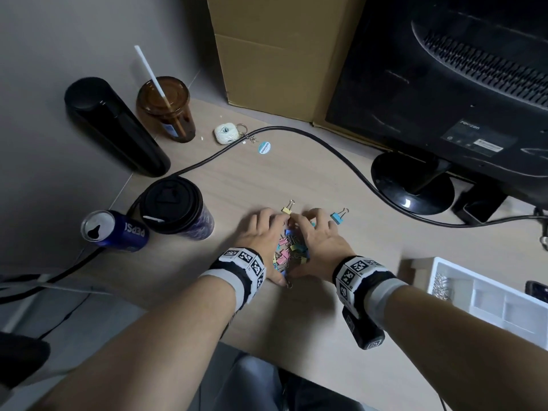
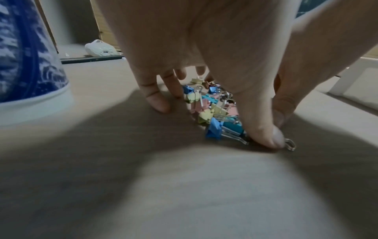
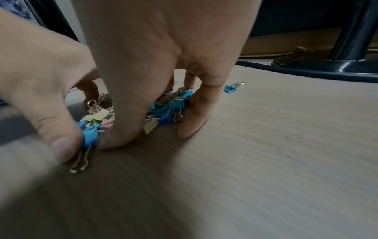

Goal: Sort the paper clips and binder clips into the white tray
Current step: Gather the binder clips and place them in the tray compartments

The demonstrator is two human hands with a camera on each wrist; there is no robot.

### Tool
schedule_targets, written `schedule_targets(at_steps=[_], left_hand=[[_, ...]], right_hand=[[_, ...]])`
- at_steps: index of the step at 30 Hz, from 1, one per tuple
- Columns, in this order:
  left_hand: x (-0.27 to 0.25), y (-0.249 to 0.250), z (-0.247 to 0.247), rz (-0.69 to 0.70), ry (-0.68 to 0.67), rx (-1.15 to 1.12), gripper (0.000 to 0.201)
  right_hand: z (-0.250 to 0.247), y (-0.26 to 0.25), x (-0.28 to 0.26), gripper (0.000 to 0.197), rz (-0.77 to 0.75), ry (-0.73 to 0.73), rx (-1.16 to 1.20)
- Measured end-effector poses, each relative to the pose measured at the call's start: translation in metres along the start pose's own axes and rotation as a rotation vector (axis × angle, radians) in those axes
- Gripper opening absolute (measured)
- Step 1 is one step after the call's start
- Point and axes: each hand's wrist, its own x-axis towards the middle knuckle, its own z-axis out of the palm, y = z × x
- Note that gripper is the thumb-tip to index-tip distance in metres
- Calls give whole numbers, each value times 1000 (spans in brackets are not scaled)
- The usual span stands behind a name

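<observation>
Two bare hands cup a heap of pastel binder clips [image 1: 289, 250] on a pale wood-grain table [image 1: 267, 179]. The left hand [image 1: 261, 232] walls the heap's left side and the right hand [image 1: 321, 237] its right side. The fingers [image 2: 157, 100] of each hand are curved downward with their tips touching the table, and the two thumbs nearly meet at the near edge, against a blue clip. They enclose the clips rather than pinch any single one. A yellow clip [image 1: 288, 208] pokes out beyond the fingertips. One blue clip [image 1: 339, 216] lies apart, just right of the right hand. The white tray [image 1: 486, 287] sits at the table's right edge, with silver paper clips [image 1: 441, 287] in its left compartment.
</observation>
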Motion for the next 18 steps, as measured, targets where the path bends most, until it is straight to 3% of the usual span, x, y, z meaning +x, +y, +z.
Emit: schedule_targets(at_steps=[8, 18], left_hand=[[5, 2, -2, -45, -56, -146, 70], [-6, -2, 5, -66, -36, -224, 46]], right_hand=[[1, 4, -1, 66, -54, -29, 66], [7, 6, -15, 55, -31, -51, 85]])
